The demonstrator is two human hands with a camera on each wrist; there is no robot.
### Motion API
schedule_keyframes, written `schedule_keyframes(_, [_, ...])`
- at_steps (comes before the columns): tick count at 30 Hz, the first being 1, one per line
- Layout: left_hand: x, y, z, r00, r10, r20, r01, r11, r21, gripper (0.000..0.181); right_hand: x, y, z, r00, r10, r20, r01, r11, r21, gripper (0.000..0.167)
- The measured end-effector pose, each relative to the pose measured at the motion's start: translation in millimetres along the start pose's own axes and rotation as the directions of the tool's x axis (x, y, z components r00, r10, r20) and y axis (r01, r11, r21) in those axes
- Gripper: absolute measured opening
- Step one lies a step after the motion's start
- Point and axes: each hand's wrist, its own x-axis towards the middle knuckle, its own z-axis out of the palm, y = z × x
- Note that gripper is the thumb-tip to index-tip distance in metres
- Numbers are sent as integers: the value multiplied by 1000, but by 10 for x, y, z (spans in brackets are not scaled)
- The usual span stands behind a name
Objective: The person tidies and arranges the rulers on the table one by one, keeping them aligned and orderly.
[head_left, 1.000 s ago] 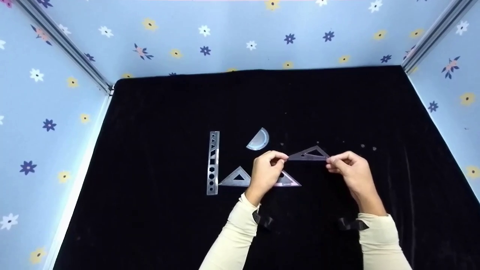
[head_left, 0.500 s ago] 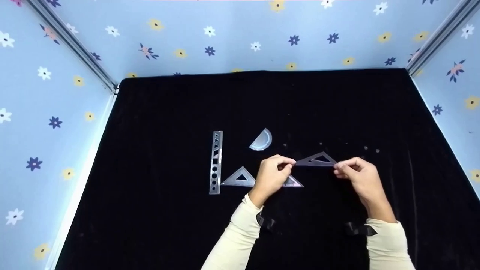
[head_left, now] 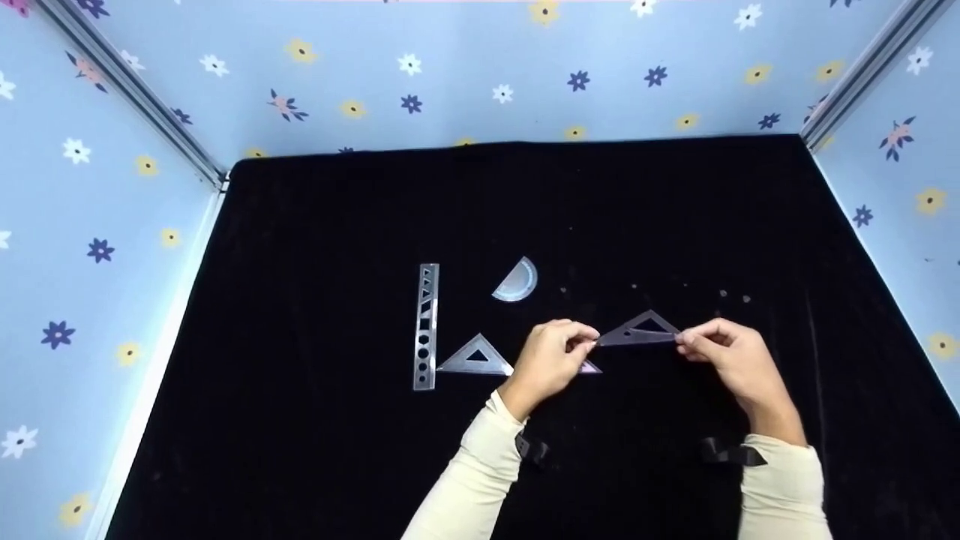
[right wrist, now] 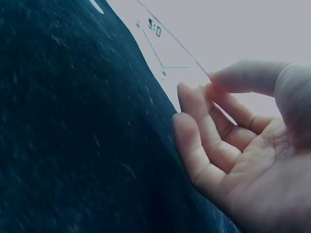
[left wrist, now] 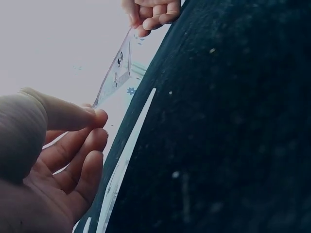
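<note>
Left hand [head_left: 551, 361] pinching, right hand [head_left: 739, 364] pinching, hands held apart, pale-sleeved forearms [head_left: 469, 474] reaching forward

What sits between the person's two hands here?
A clear set square, its ends pinched by the left hand and right hand; the head view shows it.

I see black cloth [head_left: 337, 247], cream sleeves [head_left: 465, 465] and light-blue walls [head_left: 465, 37] scattered with white, yellow and navy flowers [head_left: 502, 93]; the ruler [head_left: 433, 328] looks silvery grey, the held triangle [head_left: 637, 339] purplish.
</note>
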Motion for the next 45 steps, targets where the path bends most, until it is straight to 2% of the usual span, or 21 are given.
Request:
schedule_keyframes(4, [-22,27,18,999,21,29,-24,994,108,11,-11,3,-38,1000,20,-1,-20,996,-86,26])
schedule_keyframes(10, [-51,71,27,998,11,56,-25,965,260,11,-10,-5,-75,999,49,1,-48,975,-217,26])
schedule_keyframes(21, [-80,98,78,998,-11,61,-12,929,369,10,-16,-17,-115,997,80,10,-71,932,-357,16])
schedule_keyframes(33, [-106,120,159,999,32,43,-47,910,412,12,-52,-17,-174,994,93,60,-53,877,-477,13])
schedule_keyframes(45, [-92,100,175,990,60,126,-108,901,420,18,-89,-27,-204,990,119,80,-58,842,-536,13])
